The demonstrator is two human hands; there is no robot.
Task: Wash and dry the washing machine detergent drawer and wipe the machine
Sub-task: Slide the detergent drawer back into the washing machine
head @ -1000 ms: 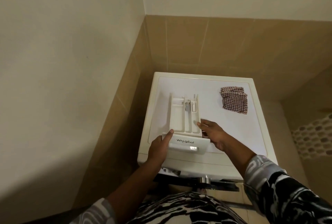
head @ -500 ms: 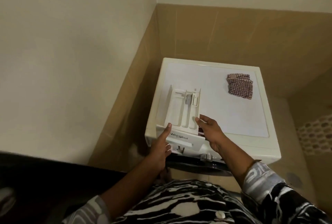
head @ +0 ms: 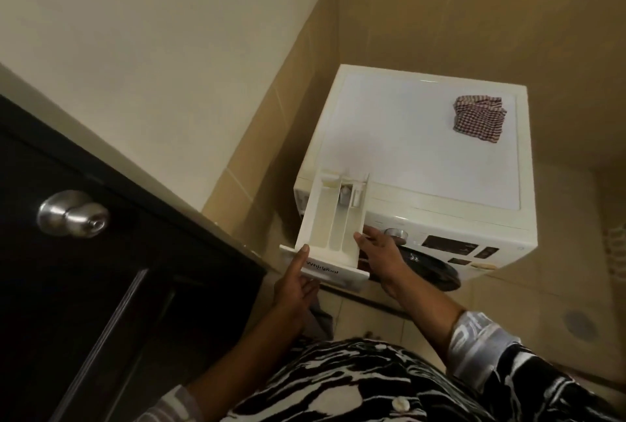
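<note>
The white detergent drawer (head: 330,218), with three long compartments and a branded front panel, is held in the air in front of the washing machine's top left corner. My left hand (head: 296,282) grips its front left corner from below, thumb on the panel. My right hand (head: 379,252) holds its right side wall. The white front-loading washing machine (head: 416,140) stands in the tiled corner, its dial, dark display and door partly visible behind my right hand. A folded red-and-white checked cloth (head: 477,117) lies at the back right of the machine's top.
A dark wooden door (head: 84,286) with a round metal knob (head: 72,213) stands close on the left. Tan wall tiles (head: 440,15) surround the machine. The tiled floor with a round drain (head: 577,321) lies to the right.
The drawer has come off the machine's top and moved toward me and downward, now held in front of the machine. My view has swung left, bringing the dark door into sight.
</note>
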